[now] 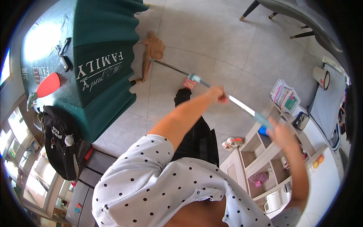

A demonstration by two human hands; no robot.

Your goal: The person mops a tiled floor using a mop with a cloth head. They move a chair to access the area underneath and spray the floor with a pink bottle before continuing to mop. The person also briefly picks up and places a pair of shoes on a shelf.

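A long mop slants across the tiled floor. Its silver pole (242,105) has pale blue-grey grips, and its tan cloth head (154,47) lies on the floor beside the covered table. Midway along the pole, my left hand (218,94) is closed around it with the arm stretched forward. My right hand (280,133), somewhat blurred, is wrapped round the pole's upper end near the shelf unit. A small pink mat or packet (189,84) shows on the floor below the pole's joint.
A table under a green cloth (104,34) stands at left, holding keys (65,58) and a red paddle-shaped thing (48,84). A black backpack (60,140) is nearer. Shoes (232,142) lie by the wooden shelves (249,153). A grey chair (291,13) stands far right.
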